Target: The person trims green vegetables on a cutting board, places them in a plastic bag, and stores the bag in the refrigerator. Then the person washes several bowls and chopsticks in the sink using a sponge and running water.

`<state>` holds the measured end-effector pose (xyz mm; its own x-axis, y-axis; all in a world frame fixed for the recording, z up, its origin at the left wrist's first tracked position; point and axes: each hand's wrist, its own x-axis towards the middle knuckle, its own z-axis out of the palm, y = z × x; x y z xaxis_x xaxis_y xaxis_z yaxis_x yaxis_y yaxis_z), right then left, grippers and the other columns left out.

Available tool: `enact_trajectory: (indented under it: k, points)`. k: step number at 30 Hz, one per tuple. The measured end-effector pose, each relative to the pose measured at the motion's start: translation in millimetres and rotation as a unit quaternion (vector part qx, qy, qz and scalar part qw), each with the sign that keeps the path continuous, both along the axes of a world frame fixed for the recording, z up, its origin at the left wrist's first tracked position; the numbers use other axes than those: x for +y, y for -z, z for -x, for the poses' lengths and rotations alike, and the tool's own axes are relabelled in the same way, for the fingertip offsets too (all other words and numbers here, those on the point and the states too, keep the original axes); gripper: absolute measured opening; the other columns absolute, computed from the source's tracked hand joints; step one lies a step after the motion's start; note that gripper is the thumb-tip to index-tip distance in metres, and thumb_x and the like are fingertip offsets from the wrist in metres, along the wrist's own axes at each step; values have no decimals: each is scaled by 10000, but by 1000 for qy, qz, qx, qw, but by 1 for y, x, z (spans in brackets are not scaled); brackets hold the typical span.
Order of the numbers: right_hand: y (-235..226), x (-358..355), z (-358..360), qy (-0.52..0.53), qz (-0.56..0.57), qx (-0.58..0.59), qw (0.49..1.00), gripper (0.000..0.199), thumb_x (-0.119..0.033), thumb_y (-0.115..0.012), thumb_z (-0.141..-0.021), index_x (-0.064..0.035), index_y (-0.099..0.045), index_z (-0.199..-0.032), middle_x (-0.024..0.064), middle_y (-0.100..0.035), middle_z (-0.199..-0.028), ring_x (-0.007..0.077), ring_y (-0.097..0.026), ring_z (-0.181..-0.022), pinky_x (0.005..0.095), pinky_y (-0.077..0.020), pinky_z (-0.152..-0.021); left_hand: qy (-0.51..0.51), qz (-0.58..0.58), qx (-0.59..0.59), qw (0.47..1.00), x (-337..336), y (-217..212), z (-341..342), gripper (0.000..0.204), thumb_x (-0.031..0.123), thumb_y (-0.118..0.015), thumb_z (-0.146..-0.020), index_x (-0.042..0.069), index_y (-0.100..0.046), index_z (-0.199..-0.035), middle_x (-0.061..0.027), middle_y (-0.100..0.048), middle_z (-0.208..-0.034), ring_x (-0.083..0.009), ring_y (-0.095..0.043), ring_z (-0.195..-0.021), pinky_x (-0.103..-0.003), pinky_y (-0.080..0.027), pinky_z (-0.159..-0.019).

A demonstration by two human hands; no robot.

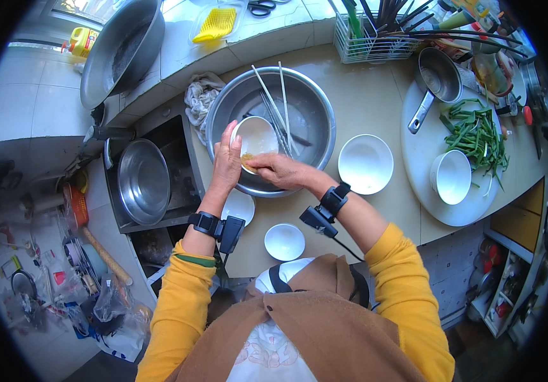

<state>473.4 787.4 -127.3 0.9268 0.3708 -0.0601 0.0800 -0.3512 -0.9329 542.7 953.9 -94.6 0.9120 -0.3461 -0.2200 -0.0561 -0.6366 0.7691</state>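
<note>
Over a large steel basin, my left hand grips a white bowl by its side, tilted toward me. My right hand is closed on a yellow-brown scrubber and presses it at the bowl's near rim. Much of the scrubber is hidden by the fingers. Several chopsticks lean in the basin behind the bowl, pale ones and darker ones. Close by on the counter are a small white bowl, another white bowl and a larger white bowl.
On the right, a round white board carries cut green vegetables, a white bowl and a small saucepan. A sink with a steel pan is at left. Beside the basin lies a cloth; behind stands a wire rack.
</note>
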Motion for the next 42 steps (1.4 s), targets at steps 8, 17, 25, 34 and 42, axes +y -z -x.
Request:
enact_trajectory:
  k: [8,17,25,34,42]
  points:
    - [8,2,-24,111,273,-192,936,203,-71,-629,-773,-98,-732,-946,72,-634,-955,260,-560,-957,361,-456,-808,-46,57,99,992,-7,-13,-8,659,602,-394,-972,152,-406,-1453,-39,-605,-912,-79,-543,-640,-216,-417,-450]
    - [-5,21,-52,238,-60,-214,946,183,-44,-615,-744,-75,-732,-882,130,-687,-949,328,-593,-961,379,-492,-844,-81,75,99,989,-11,-9,-11,595,518,-372,-1006,109,-433,-1433,-95,-614,-1107,-129,-585,-818,-227,-471,-561]
    - [6,-1,-29,98,221,-72,968,150,-44,-655,-774,-38,-734,-902,127,-690,-1020,291,-614,-915,349,-510,-783,-80,78,147,983,-10,-12,-11,589,489,-398,-1012,61,-446,-1413,-119,-581,-1223,-168,-573,-1034,-271,-485,-833]
    - [-7,6,-52,202,85,-247,944,161,-65,-666,-777,-40,-724,-925,114,-680,-959,270,-613,-909,364,-510,-814,-87,91,144,981,-10,-10,-14,564,452,-418,-1016,51,-453,-1412,-140,-570,-1264,-206,-551,-1136,-299,-423,-981]
    - [-4,0,-17,129,59,20,990,205,-46,-611,-784,-69,-757,-927,182,-662,-878,349,-621,-865,419,-510,-782,-78,61,93,991,-8,-5,-13,536,420,-427,-1020,16,-495,-1366,-172,-596,-1250,-232,-555,-1165,-312,-400,-1009]
